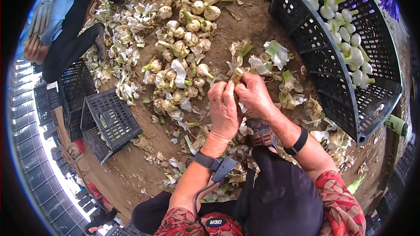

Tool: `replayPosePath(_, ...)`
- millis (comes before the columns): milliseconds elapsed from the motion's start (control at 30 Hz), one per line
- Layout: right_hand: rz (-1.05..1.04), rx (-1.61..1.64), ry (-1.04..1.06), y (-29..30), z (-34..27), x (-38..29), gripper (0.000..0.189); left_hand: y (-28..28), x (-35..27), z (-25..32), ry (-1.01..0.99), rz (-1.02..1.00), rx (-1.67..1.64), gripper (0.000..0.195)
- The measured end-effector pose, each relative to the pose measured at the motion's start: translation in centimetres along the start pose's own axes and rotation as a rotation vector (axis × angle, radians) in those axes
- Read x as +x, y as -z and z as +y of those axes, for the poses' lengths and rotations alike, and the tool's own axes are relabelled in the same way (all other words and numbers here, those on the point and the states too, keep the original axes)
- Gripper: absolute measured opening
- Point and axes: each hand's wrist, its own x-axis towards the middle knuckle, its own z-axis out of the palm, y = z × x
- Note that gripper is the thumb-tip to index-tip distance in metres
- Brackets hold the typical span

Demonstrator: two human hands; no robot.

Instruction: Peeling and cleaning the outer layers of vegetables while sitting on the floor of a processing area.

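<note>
Between my two hands is a garlic bulb, mostly hidden by the fingers, with its cut stem (237,74) sticking up. My left hand (224,106) closes around it from the left. On the right, my right hand (256,92) pinches it near the stem with thumb and forefinger. A heap of unpeeled garlic bulbs (190,39) with short stems lies on the ground just beyond and left of my hands. Stripped garlic husks (277,52) are scattered to the right of them. Clean white garlic bulbs (344,34) lie in a black plastic crate (315,52) at the right.
Another person's gloved hand (41,14) and dark-trousered legs are at the upper left, beside a husk pile (124,42). More black crates (111,118) stand at the left. A green cylindrical container (396,124) lies beyond the right crate. The floor (131,170) is bare soil.
</note>
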Motion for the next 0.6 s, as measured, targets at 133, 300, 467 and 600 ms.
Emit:
replayPosePath(133, -0.088, 0.003, 0.033, 0.9, 0.0, 0.4, 0.016, 0.8, 0.4, -0.3, 0.062, -0.016, -0.116, 0.057)
replayPosePath(300, -0.192, -0.188, 0.132, 2.6, -2.0, 0.7, 0.015, 3.3, 0.8, -1.6, 0.738, -0.219, -1.281, 0.063)
replayPosePath(467, -0.383, 0.406, 0.007, 2.2, -3.0, -0.7, 0.029, 1.7, 0.6, -3.4, 1.067, -0.157, -2.505, 0.047)
replayPosePath(600, -0.01, 0.384, -0.175, 1.3, -1.2, -1.5, 0.025, 0.8, 2.0, 0.8, 1.118, 0.223, -1.739, 0.05)
